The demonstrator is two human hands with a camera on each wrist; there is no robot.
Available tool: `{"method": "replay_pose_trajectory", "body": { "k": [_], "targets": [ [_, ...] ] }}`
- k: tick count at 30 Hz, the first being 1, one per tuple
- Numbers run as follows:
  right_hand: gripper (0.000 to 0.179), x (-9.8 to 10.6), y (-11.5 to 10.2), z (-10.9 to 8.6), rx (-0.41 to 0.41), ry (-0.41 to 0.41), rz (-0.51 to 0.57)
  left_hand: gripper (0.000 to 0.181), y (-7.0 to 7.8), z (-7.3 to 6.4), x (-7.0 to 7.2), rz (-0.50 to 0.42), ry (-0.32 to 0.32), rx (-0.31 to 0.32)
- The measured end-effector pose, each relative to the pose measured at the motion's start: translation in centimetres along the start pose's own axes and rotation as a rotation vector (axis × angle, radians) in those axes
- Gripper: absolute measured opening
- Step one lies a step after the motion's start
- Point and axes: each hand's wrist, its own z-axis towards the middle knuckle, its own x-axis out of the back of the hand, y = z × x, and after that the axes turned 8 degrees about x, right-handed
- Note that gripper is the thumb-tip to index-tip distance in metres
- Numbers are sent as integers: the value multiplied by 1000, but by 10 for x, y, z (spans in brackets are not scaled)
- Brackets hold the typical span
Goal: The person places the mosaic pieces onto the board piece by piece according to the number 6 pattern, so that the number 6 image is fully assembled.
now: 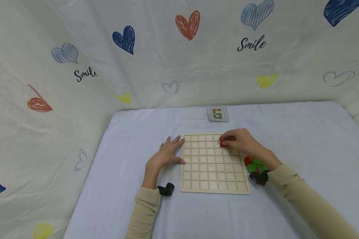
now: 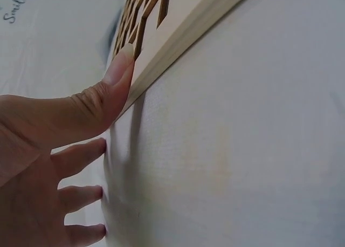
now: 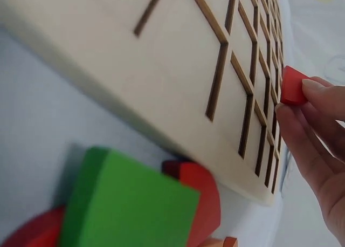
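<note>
A square wooden grid board (image 1: 211,167) lies flat on the white-covered table. My left hand (image 1: 165,153) is spread at the board's left edge. In the left wrist view its thumb (image 2: 119,66) rests on the board's rim, with the other fingers on the cloth. My right hand (image 1: 242,141) pinches a small red block (image 3: 294,86) between thumb and fingers, over the upper right cells of the board. In the head view the red block (image 1: 223,143) is partly hidden by the fingers. The visible cells hold no blocks.
Right of the board lies a loose pile of green blocks (image 1: 254,167) and red blocks (image 1: 248,160), partly under the right wrist. A small gridded card (image 1: 217,114) with a coloured pattern lies behind the board. A cloth printed with hearts hangs at the back.
</note>
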Motion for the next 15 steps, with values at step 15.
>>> {"method": "replay_pose_trajectory", "body": {
  "k": [15],
  "targets": [
    [12,-15,0,20,-20,-27,13,96,0,1,0,-13,-7,4]
  ]
}}
